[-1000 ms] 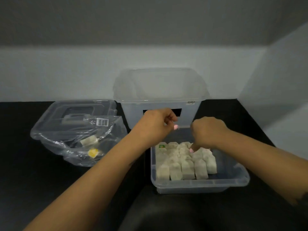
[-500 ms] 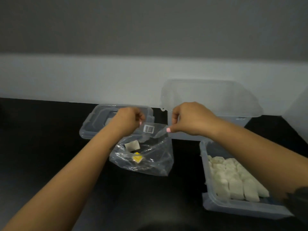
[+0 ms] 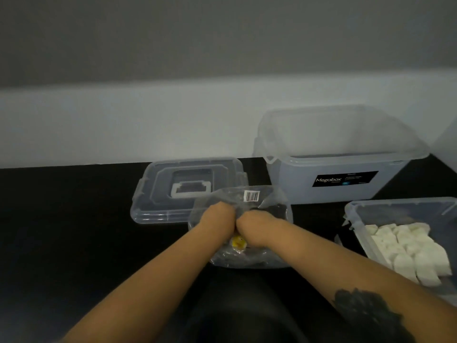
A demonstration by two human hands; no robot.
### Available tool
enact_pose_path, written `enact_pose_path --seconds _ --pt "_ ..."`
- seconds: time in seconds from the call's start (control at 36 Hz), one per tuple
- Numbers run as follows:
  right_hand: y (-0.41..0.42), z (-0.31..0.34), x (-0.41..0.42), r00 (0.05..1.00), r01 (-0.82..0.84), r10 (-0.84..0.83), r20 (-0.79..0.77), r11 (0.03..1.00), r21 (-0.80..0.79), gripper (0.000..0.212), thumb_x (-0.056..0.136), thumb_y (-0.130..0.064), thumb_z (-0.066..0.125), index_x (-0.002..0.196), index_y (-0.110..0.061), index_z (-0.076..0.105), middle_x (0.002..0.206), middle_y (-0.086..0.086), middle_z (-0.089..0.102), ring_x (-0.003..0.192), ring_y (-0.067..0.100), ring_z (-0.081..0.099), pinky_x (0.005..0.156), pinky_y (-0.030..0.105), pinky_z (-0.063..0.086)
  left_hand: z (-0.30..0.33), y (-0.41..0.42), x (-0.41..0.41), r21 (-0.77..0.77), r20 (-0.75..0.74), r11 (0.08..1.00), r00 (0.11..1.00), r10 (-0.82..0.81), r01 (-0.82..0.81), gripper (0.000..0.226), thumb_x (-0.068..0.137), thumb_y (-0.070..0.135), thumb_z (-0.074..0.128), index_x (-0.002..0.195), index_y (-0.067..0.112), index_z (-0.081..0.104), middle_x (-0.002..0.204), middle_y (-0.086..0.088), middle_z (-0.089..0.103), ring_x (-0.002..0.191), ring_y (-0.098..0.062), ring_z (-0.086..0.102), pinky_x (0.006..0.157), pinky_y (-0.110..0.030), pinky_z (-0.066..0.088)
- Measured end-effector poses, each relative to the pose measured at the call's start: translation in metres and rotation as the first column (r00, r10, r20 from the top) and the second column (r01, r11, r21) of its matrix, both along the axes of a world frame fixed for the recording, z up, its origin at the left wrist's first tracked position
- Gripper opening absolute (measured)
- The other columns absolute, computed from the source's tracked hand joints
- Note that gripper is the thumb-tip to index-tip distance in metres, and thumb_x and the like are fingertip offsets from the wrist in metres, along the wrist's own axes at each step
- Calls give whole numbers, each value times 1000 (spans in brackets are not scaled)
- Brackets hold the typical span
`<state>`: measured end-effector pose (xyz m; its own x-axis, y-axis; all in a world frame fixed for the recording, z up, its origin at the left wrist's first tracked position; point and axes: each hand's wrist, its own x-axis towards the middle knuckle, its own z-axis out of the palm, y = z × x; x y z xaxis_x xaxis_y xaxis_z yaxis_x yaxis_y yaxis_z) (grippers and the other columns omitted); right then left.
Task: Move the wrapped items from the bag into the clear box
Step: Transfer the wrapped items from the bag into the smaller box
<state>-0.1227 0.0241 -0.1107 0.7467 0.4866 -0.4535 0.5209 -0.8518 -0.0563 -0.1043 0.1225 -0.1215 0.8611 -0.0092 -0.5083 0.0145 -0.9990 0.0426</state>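
You are reaching with both hands into the bag, which is lying on the dark table in front of the lid, so you are working on the pick-up step. Your left hand and right hand are pressing knuckle to knuckle inside the plastic, and both are looking curled; whether either is already gripping a wrapped item I cannot tell, since the fingers are hiding under the film and behind the backs of your hands. One small yellow item is showing in the bag just below your right hand, not clearly in your grasp. The box is sitting to your right, near but apart from the bag, already carrying rows of white items; its right side is running out of view. Behind it the tub is standing open. Next you are likely needing a firm pinch on what remains, then a lift clear of the clinging plastic and a carry rightward over the box rim. How many pieces are remaining in the bag is hard to judge through the glare and blur.
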Motion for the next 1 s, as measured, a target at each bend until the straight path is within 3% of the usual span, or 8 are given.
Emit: enact_pose_path --seconds 0.19,0.33,0.42,0.5,0.64,0.72,0.92,1.0 --pt "7 -32 -2 999 42 -42 24 999 26 28 93 -14 53 119 -5 59 118 14 61 106 28 60 95 39 48 -16 6 6 20 48 1000 999 -24 24 25 89 14 56 111 4 57 115 -12 60 105 -25 59 92 -36 49" --pt "1 -38 5 993 110 -115 40 989 101 23 91 -10 53 110 -11 67 102 8 67 87 22 64 81 33 54 -25 9 7 47 118 997 990 -73 68 16 90 13 54 104 6 59 107 -9 63 95 -21 62 80 -31 49" --pt "-5 -38 10 979 196 -201 11 963 185 27 90 -9 57 113 -19 67 105 5 66 92 21 64 86 32 52 -26 12 10 57 148 995 985 -92 85 17 90 10 53 105 6 60 106 -9 63 95 -21 62 79 -30 49" --pt "-13 -33 16 949 316 -305 -85 895 316 35 88 -6 59 118 -24 62 123 3 60 108 21 59 93 31 47 -23 14 11 48 122 993 986 -111 106 23 88 10 56 111 8 60 109 -9 62 98 -22 61 82 -31 50" --pt "-19 -14 27 859 508 -402 -317 746 431 28 87 1 55 100 -22 61 81 -10 52 80 12 54 64 19 45 -13 18 15 -46 23 990 991 -134 135 29 90 21 54 118 11 58 115 -9 62 103 -23 60 87 -33 49" --pt "-23 1 29 785 612 -406 -468 629 480 35 84 8 54 82 -26 55 76 -4 52 70 13 55 58 23 48 -1 24 14 -127 64 977 984 -166 173 31 90 26 54 118 13 59 110 -8 65 101 -22 61 87 -32 49" --pt "-34 39 27 721 692 -310 -620 373 618 22 89 3 56 101 -16 55 86 4 61 79 22 63 68 33 55 39 29 4 -260 174 929 959 -224 265 31 88 27 58 117 15 57 106 -6 65 90 -20 60 78 -29 47" --pt "-40 55 27 721 693 -284 -632 311 651 25 88 3 58 108 -13 57 80 3 61 79 18 63 65 30 56 61 29 0 -300 181 913 956 -231 277 27 90 27 56 111 9 59 103 -11 66 85 -24 63 80 -37 54"
